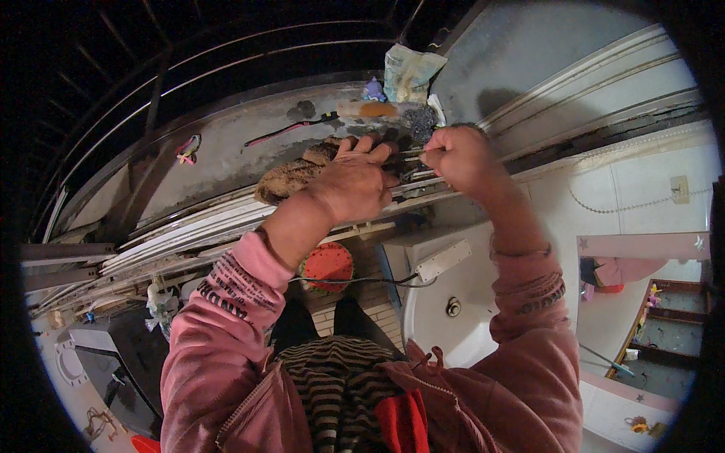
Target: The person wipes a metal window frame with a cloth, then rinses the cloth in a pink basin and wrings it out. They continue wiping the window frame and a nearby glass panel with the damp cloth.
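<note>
My left hand (355, 181) presses down on a brown dirty cloth (291, 177) that lies along the window track rails (226, 215). My right hand (457, 155) is a closed fist at the track just to the right, pinching what looks like a thin tool or brush; its tip is hidden by my fingers. Both hands almost touch. Pink sleeves cover my forearms.
On the grey outer ledge (226, 151) lie a pink-handled toothbrush (291, 128), a scouring pad (419, 121), a crumpled plastic bag (411, 72) and a small pink object (187, 147). Below are a white washbasin (453, 302), a watermelon-patterned item (326, 266) and a mirror (642, 302).
</note>
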The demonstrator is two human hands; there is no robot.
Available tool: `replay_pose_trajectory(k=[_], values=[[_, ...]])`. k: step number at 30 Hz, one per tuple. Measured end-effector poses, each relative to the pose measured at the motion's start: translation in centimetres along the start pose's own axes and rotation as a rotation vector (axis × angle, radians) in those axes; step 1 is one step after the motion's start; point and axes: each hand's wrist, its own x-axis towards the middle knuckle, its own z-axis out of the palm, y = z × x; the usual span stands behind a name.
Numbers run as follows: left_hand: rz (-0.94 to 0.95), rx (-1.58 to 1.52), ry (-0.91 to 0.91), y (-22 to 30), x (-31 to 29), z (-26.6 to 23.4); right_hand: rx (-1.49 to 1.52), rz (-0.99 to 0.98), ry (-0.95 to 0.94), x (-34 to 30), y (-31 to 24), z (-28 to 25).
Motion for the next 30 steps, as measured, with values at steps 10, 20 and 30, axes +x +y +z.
replay_pose_trajectory(k=[10,20,30], values=[[-0.022,-0.112,0.185,-2.2,1.9,1.4,-0.209,0.002,0.139,-0.9,1.1,-0.2],[0.247,0.002,0.056,-2.1,5.0,2.1,-0.196,0.111,0.243,-2.4,2.9,0.3],[0.286,-0.175,0.125,-2.7,5.5,3.3,-0.25,0.075,0.267,-2.8,2.4,0.6]])
